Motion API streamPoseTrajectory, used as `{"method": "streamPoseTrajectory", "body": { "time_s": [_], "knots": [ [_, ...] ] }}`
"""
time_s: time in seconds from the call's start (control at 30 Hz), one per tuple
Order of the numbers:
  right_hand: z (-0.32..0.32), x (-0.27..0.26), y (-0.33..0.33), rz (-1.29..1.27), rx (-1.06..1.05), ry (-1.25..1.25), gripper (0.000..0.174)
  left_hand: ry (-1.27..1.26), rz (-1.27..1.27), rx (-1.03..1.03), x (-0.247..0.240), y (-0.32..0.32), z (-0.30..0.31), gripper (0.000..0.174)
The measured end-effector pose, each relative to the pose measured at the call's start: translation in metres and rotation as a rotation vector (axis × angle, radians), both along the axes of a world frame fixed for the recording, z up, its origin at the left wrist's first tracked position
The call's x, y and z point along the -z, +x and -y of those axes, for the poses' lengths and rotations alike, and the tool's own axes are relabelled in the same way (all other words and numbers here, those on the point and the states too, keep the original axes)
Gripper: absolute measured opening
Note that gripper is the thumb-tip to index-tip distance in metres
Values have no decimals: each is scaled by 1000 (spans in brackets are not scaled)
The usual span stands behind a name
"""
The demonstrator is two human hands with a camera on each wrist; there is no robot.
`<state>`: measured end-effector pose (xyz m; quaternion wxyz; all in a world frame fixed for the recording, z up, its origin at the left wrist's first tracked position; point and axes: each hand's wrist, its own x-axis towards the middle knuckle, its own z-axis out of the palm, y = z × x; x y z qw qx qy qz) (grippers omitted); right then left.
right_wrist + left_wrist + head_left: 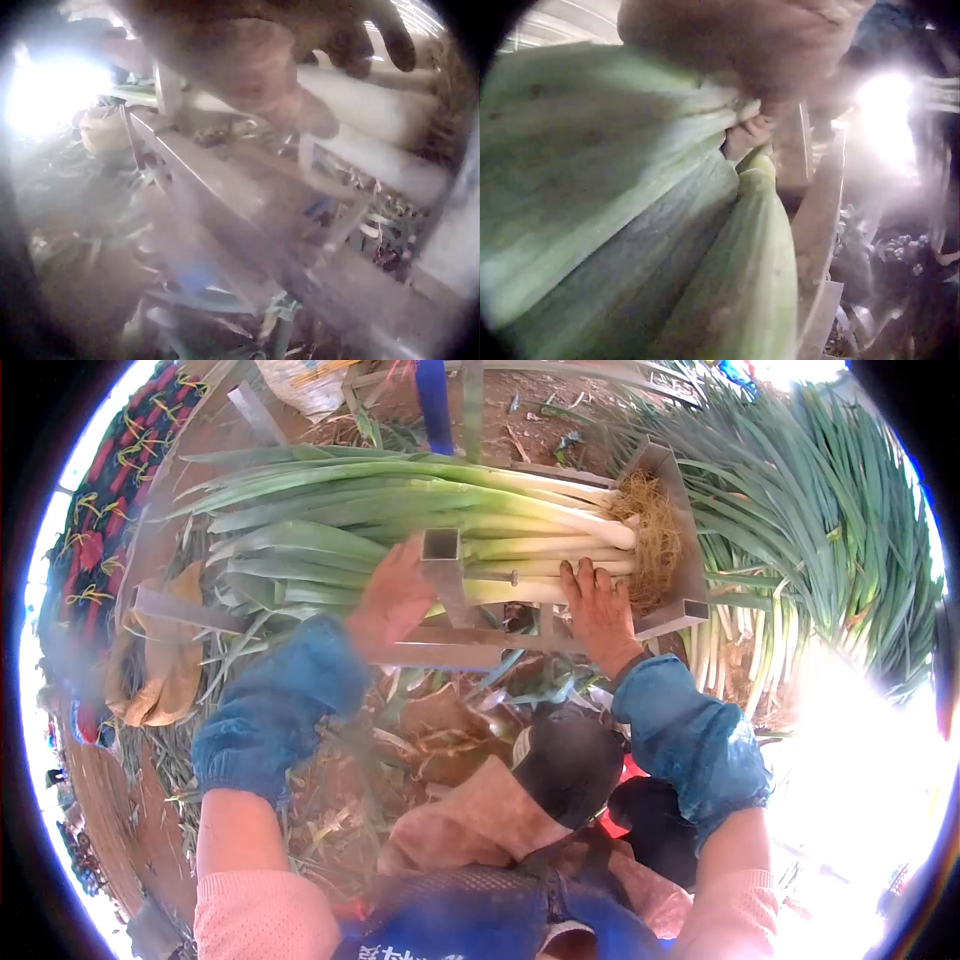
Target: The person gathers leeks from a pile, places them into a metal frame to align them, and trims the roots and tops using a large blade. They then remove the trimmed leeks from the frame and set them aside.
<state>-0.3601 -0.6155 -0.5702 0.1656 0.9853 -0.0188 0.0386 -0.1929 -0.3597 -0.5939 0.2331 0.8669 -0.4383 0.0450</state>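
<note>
A bundle of leeks (pixel 340 510) lies crosswise in a metal frame, leaves to the left, white stems and stringy roots (pixel 648 540) to the right. My left hand (pixel 392 598) holds the near side of the bundle beside a square metal post (pixel 440 550), which hides part of its fingers. In the left wrist view, that hand (pixel 742 45) bears on the broad leaves (pixel 622 210), thumb tip at their edge. My right hand (pixel 600 618) rests on the white stems near the roots, fingers spread. The right wrist view shows its fingers (pixel 352 45) over the stems (pixel 367 105).
An upright end plate (pixel 690 530) stands against the roots, and a bolt (pixel 495 577) juts from the post. More leeks (pixel 820 530) are heaped at the right. A tan cloth (pixel 165 650) hangs at the frame's left. Leaf scraps litter the ground near my boot (pixel 570 765).
</note>
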Motion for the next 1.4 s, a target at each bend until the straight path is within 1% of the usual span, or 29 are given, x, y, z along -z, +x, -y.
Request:
{"method": "streamPoseTrajectory", "body": {
  "time_s": [0.03, 0.07, 0.1, 0.17, 0.2, 0.27, 0.3, 0.4, 0.47, 0.5, 0.6, 0.63, 0.73, 0.77, 0.8, 0.87, 0.9, 0.97, 1.0, 1.07, 1.1, 1.13, 1.2, 1.23, 1.27, 1.3, 1.33, 1.37, 1.4],
  "knots": [
    [-4, -5, 2, -58, 25, 1, 56, -109, -54, 29, 11, 4, -1, 16],
    [-6, -11, 6, -36, -30, 111, 57, -217, -105, 63, 18, 8, 0, 15],
    [-13, -31, 11, -16, -84, 223, 58, -526, -355, 60, 56, 17, 3, 14],
    [-27, -46, 23, 77, -196, 399, 61, -441, -266, 65, 48, 9, 0, 13],
    [-32, -48, 33, 156, -249, 460, 62, -42, 70, 77, -9, -13, -3, 12],
    [-41, -50, 53, 305, -287, 542, 64, 297, 356, 65, -32, -25, -8, 11],
    [-44, -51, 65, 378, -277, 561, 64, 232, 314, 41, -12, -18, -10, 10],
    [-52, -49, 89, 471, -211, 588, 65, 240, 471, 3, 21, -17, -15, 10],
    [-53, -37, 98, 463, -157, 578, 66, 278, 507, -10, 19, -23, -16, 20],
    [-50, -13, 97, 501, -194, 511, 66, 286, 441, -14, 11, -26, -13, 33],
    [-49, -16, 95, 488, -214, 531, 67, -105, 24, -45, -17, -31, 2, 32],
    [-50, -16, 95, 474, -193, 504, 67, -303, -382, -70, -15, -32, 2, 41],
    [-49, -14, 96, 490, -188, 491, 66, -339, -535, -37, -38, -13, -5, 55],
    [-49, -11, 98, 504, -195, 513, 65, -63, -144, -67, -91, -7, 3, 57],
    [-49, -11, 97, 491, -185, 520, 65, 212, 246, -96, -121, 3, 11, 58],
    [-49, -14, 97, 466, -181, 530, 64, 139, 405, -66, -121, 41, 33, 58],
    [-45, -26, 101, 350, -157, 581, 65, 97, 489, -53, -118, 59, 44, 59],
    [-33, -56, 107, 113, -98, 674, 67, 170, 368, -84, -94, 85, 66, 68],
    [-25, -58, 110, 170, -83, 641, 70, 204, 309, -96, -96, 88, 78, 72],
    [1, -59, 115, 296, -46, 576, 76, 360, -13, -54, -101, 90, 91, 82],
    [14, -58, 120, 228, 2, 559, 86, 442, -165, -27, -108, 89, 97, 88],
    [24, -55, 123, 202, 36, 565, 87, 413, -67, -78, -98, 88, 97, 86],
    [30, -49, 124, 121, 89, 586, 89, 466, -80, -5, -101, 86, 87, 81],
    [29, -47, 120, 148, 31, 566, 82, 452, -60, 20, -103, 81, 84, 75],
    [33, -45, 121, 10, 32, 609, 78, 438, -45, 49, -103, 79, 80, 70],
    [32, -64, 119, -133, 39, 652, 74, 425, -35, 82, -102, 74, 74, 65],
    [33, -71, 114, -283, 61, 695, 70, 401, 11, 45, -102, 64, 66, 61],
    [35, -61, 94, -153, -256, 512, 55, 370, 49, 36, -95, 57, 59, 58],
    [30, -45, 89, -93, -301, 439, 40, 356, 143, 16, -75, 56, 54, 55]
  ]
}}
